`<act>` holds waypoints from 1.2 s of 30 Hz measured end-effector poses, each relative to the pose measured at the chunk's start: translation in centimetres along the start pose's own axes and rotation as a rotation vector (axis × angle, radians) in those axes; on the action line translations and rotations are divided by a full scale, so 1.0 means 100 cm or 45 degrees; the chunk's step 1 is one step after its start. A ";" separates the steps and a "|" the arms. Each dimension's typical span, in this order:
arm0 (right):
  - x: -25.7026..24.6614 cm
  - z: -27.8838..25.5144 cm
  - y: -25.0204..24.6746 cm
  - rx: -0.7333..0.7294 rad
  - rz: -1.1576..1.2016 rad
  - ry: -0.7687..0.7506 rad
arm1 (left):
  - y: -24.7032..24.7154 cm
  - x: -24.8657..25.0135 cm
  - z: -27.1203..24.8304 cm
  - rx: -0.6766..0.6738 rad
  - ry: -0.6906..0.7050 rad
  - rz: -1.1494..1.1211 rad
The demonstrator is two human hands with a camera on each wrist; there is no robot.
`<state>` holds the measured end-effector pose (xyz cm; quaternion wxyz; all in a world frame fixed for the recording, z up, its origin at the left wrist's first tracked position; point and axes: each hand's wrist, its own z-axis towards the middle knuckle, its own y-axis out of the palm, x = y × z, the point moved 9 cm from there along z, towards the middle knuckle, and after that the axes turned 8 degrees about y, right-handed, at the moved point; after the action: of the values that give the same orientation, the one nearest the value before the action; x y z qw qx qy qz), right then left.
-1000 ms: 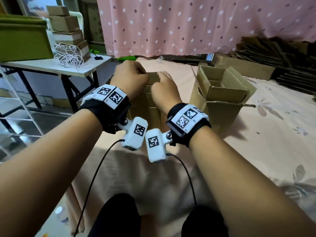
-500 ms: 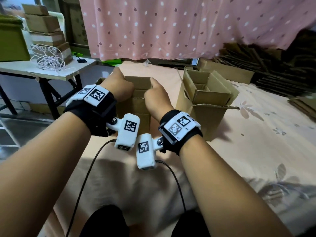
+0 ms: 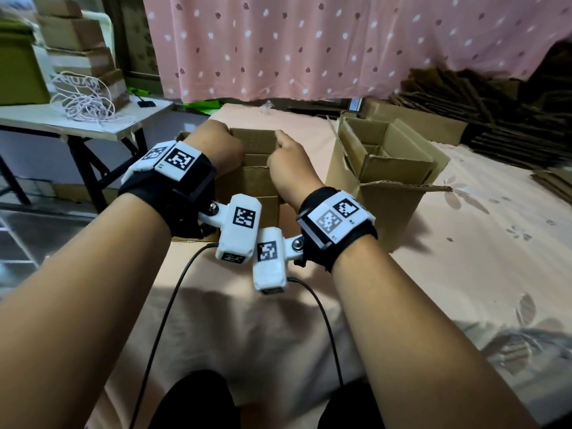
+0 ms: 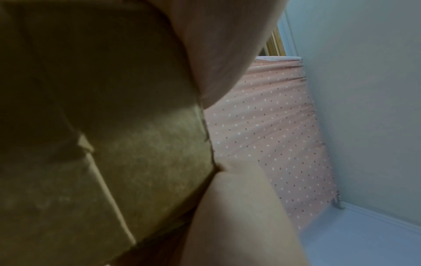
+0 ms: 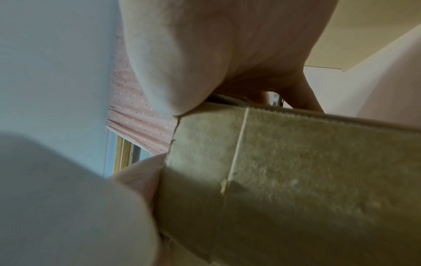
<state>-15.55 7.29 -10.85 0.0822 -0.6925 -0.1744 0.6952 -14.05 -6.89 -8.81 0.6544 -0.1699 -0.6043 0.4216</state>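
A small brown cardboard box (image 3: 252, 178) stands on the pink bed sheet (image 3: 247, 329) straight ahead of me. My left hand (image 3: 216, 148) grips its upper left edge with curled fingers. My right hand (image 3: 289, 165) holds the upper right edge, and its fingers (image 5: 303, 97) hook over the rim into the box. Between the hands the far flap stands upright. In the left wrist view the cardboard box (image 4: 125, 144) fills the left half under my palm (image 4: 216, 45). The right wrist view shows the box wall (image 5: 296, 171) below the hand (image 5: 216, 54). The fingertips of both hands are hidden.
A second, open cardboard box (image 3: 393, 193) stands close on the right. A side table (image 3: 93, 126) at the left carries a tangle of white cord (image 3: 83, 100) and stacked boxes (image 3: 77, 35). Flattened cardboard (image 3: 495, 119) is piled at the back right, under a pink dotted curtain (image 3: 309, 41).
My hands, close together on top of the box a second ago, have come down and moved apart to its two sides. The far flap now shows between them.
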 end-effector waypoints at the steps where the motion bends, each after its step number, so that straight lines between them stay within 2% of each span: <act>1: -0.001 0.000 -0.001 0.003 0.010 -0.008 | 0.000 0.001 0.000 0.002 0.002 -0.002; 7: 0.006 -0.003 -0.008 0.011 0.160 0.023 | -0.001 0.002 0.000 -0.008 0.000 0.005; 12: 0.018 -0.006 -0.023 -0.025 0.095 0.084 | -0.001 0.001 0.001 -0.006 -0.002 0.021; 20: 0.013 -0.003 -0.014 -0.087 0.122 0.109 | -0.002 -0.001 0.001 -0.009 -0.006 0.022; 27: 0.010 -0.002 -0.014 -0.149 -0.030 0.194 | -0.006 0.004 -0.007 0.005 -0.027 -0.040; 33: 0.011 0.014 -0.006 -0.246 -0.321 0.244 | -0.015 0.009 -0.011 -0.029 -0.052 -0.055; 36: 0.009 0.016 -0.011 -0.236 -0.364 0.216 | -0.017 0.008 -0.016 -0.069 -0.076 -0.096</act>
<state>-17.29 8.47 -11.36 0.1304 -0.7213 -0.3269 0.5966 -12.03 -6.81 -7.39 0.6467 -0.1521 -0.6407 0.3849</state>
